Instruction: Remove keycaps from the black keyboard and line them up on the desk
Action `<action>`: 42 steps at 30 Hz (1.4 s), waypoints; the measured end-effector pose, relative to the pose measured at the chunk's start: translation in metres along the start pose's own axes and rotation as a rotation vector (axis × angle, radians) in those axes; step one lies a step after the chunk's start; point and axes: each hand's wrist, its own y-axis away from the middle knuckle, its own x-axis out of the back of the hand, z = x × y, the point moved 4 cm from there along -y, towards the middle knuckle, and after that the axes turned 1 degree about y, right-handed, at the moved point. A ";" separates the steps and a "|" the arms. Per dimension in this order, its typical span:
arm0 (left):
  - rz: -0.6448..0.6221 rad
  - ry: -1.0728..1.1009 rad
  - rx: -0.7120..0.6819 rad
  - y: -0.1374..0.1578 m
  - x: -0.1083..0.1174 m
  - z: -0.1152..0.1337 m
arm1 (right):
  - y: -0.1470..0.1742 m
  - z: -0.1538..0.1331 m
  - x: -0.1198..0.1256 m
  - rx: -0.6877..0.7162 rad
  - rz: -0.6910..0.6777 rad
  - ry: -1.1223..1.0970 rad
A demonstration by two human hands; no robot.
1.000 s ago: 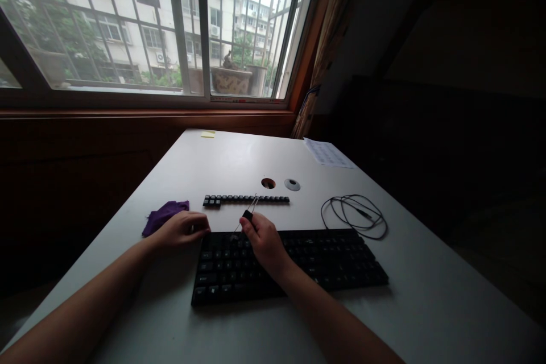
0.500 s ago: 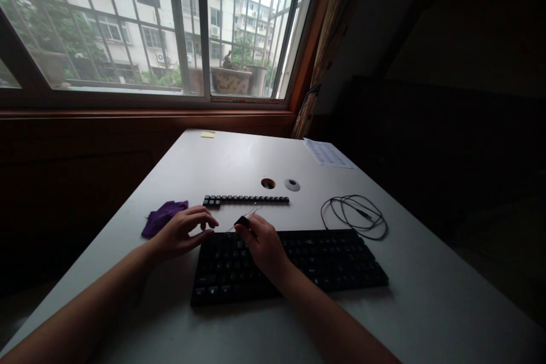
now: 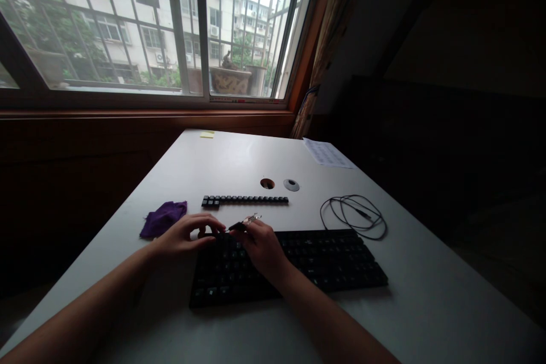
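Observation:
My right hand [image 3: 265, 245] grips a black-handled keycap puller [image 3: 237, 226] with thin wire ends. The puller is tilted over the upper left part of a black keyboard [image 3: 333, 261]. My left hand [image 3: 187, 233] is at the keyboard's upper left corner, its fingers curved and its thumb apart from the forefinger. The left forefinger's tip is right by the puller's left end; whether they touch or a keycap is between them, I cannot tell. Behind the hands lies a long row of loose black keycaps [image 3: 247, 200], with a short second row at its left.
A crumpled purple cloth [image 3: 164, 218] lies left of my left hand. The coiled black cable [image 3: 354, 213] is behind the keyboard's right end. Farther back are a round cable hole [image 3: 267, 183], its grey cover [image 3: 292, 185], a printed sheet [image 3: 327, 153] and a yellow sticky note [image 3: 207, 134].
My left hand has moved a little to the right, up to the puller's end. In my right hand the puller has shifted left and turned flatter.

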 end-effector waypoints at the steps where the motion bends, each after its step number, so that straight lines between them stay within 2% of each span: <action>1: -0.009 0.009 0.003 0.000 -0.001 0.000 | 0.000 0.000 0.000 0.002 0.000 -0.005; 9: -0.044 0.023 0.034 0.000 -0.005 -0.002 | 0.001 0.002 -0.002 0.007 0.006 -0.013; 16: 0.013 -0.067 0.014 0.001 -0.005 -0.007 | 0.000 0.001 -0.002 -0.001 -0.029 0.021; 30: 0.151 -0.116 -0.025 -0.002 -0.007 -0.009 | 0.004 -0.008 -0.002 -0.009 -0.132 0.038; 33: 0.142 -0.049 0.008 -0.001 -0.006 -0.013 | 0.005 -0.007 -0.002 -0.016 -0.117 0.020; 38: 0.102 0.191 0.081 0.001 -0.006 -0.023 | 0.005 -0.006 -0.002 -0.014 -0.108 0.002; 42: 0.107 0.174 0.066 0.001 -0.008 -0.026 | 0.005 -0.005 -0.002 -0.008 -0.116 0.000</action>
